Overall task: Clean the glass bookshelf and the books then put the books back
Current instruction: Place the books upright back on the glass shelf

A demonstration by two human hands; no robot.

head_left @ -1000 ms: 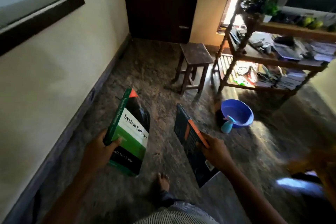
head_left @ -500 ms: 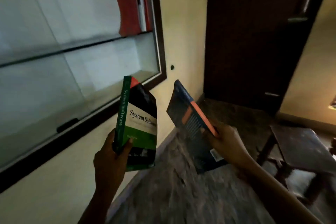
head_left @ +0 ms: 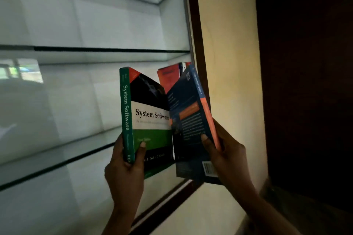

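Holding two books up in front of the glass bookshelf [head_left: 95, 49], one per hand, both off the shelves. Green book [head_left: 150, 120], title "System Software", is in the left hand [head_left: 124, 170]: grip at the lower spine, thumb pressed on the front cover, other fingers wrapped behind and out of sight. Book upright, spine toward 9 o'clock. Blue book [head_left: 191, 129] is in the right hand [head_left: 227, 156]: grip near the bottom, thumb on the back cover just above the barcode, palm round the orange spine edge, remaining fingers hidden behind. It tilts a little, top toward 11 o'clock, spine toward 3 o'clock. Blue sits at 3 o'clock of green, its left edge overlapping the green cover's right edge; cannot tell if they touch. Red books [head_left: 169, 77] stand in the compartment under the mid-height glass shelf, at its 3 o'clock end against the dark wooden frame [head_left: 194, 25], at 12 o'clock of the held pair; their bases are hidden by it. Visible shelf boards show a white back panel, faint reflections at 9 o'clock. Cream wall [head_left: 225, 44] at 3 o'clock of the frame, dark door [head_left: 305, 82] beyond it at the far 3 o'clock side.
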